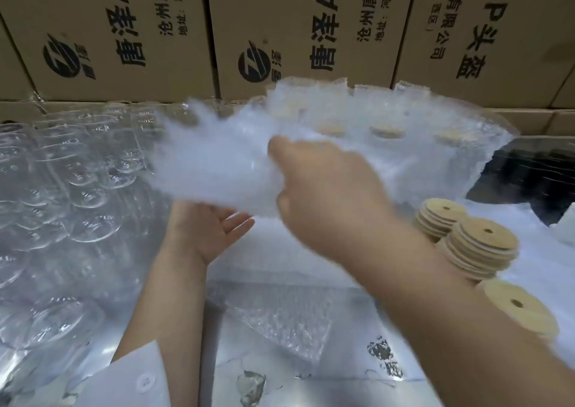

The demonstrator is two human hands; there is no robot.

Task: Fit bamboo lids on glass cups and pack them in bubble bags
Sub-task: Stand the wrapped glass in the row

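A row of packed cups, lidded and bagged, is seen at the back right of the bench, in front of stacked cardboard boxes. Many bare glass cups are massed at the left, and stacks of bamboo lids are kept at the right, so the task is judged to be partway through, with much left to lid and bag. A spare bag is laid flat near the front.

A bubble bag is gripped in mid-air by the right hand, whose fingers are curled into it. Because of blur, it cannot be told whether a cup is inside. The left hand is held open, palm up, just beneath the bag; contact cannot be made out.
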